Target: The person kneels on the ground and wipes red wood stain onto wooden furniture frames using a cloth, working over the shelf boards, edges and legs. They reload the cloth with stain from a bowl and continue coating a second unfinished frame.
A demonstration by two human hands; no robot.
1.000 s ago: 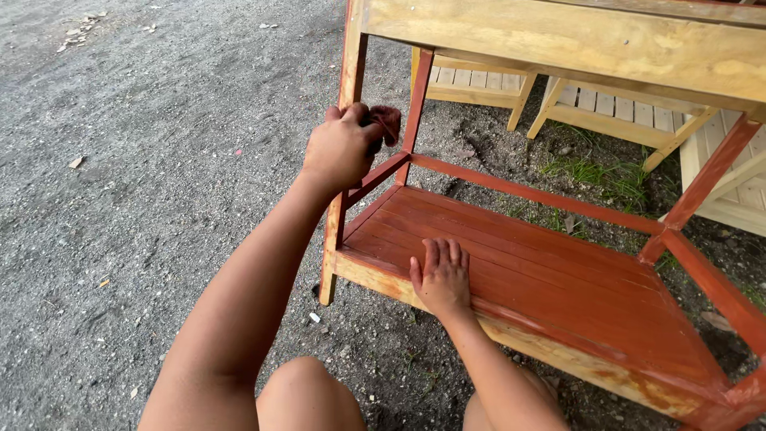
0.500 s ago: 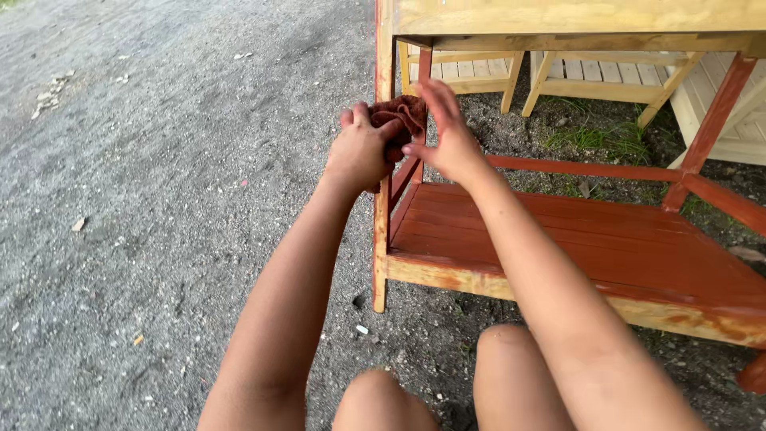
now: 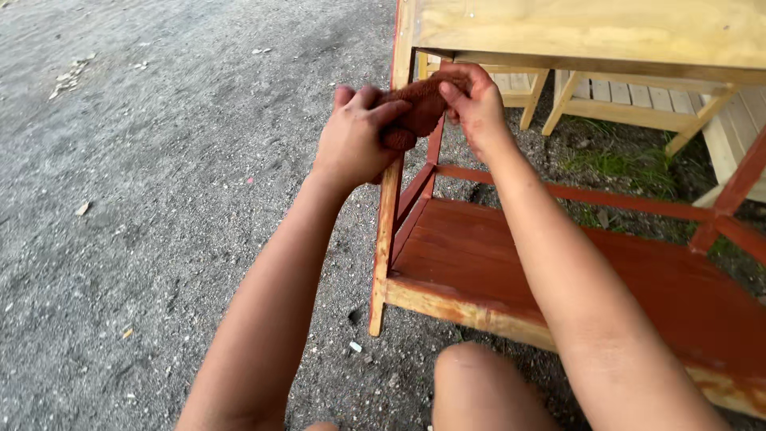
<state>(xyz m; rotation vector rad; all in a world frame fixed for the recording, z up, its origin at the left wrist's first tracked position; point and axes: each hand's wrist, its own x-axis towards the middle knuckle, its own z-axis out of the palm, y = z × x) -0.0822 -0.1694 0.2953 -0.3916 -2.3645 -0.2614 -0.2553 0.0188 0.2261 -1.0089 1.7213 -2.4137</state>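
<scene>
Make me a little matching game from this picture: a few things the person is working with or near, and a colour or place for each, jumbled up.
Things:
1. cloth
2. lower shelf
3. table top
4. ground

Descriptions:
A. pale bare wood, at the upper edge of the view
B. grey gravel, strewn with small chips
C. reddish-brown, pinched between the left hand and the right hand
D. stained red on its flat face, front edge partly pale

Pairs: 1-C, 2-D, 3-A, 4-B
</scene>
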